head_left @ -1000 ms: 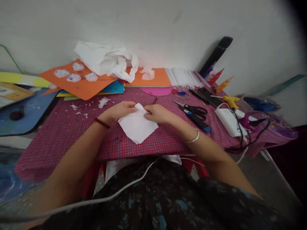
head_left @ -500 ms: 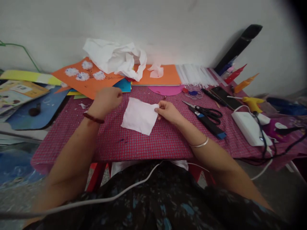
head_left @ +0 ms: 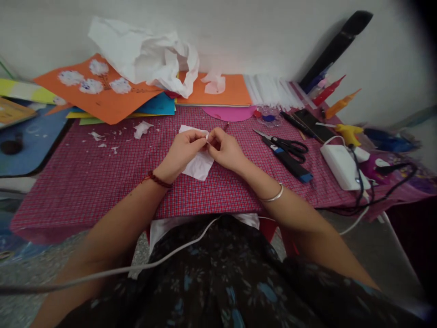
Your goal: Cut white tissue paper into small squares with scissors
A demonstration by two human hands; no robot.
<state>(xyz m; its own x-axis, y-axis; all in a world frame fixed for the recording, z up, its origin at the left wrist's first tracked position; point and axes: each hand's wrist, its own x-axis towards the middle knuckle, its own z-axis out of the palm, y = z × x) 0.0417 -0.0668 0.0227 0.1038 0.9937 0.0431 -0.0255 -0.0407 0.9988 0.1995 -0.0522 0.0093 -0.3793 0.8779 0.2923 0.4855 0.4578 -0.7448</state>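
Note:
A small white tissue paper piece [head_left: 200,165] lies on the red checked cloth [head_left: 102,173] of the low table, in front of me. My left hand [head_left: 182,152] and my right hand [head_left: 223,148] meet over its top edge, fingertips pinched together on the paper. Both hands cover most of the sheet; only its lower corner and a strip at the top left show. A red thread band is on my left wrist, a silver bangle on my right.
Black scissors [head_left: 285,146] and a blue-tipped cutter [head_left: 290,165] lie to the right, then a white power bank [head_left: 343,164] with cables and a yellow glue gun [head_left: 348,133]. Orange sheets [head_left: 99,98], crumpled white paper [head_left: 146,52] and white scraps [head_left: 141,129] lie at the back left.
My left hand came back from the left to the paper and pinches it beside my right hand. The sheet, spread flat before, is now gathered under both hands.

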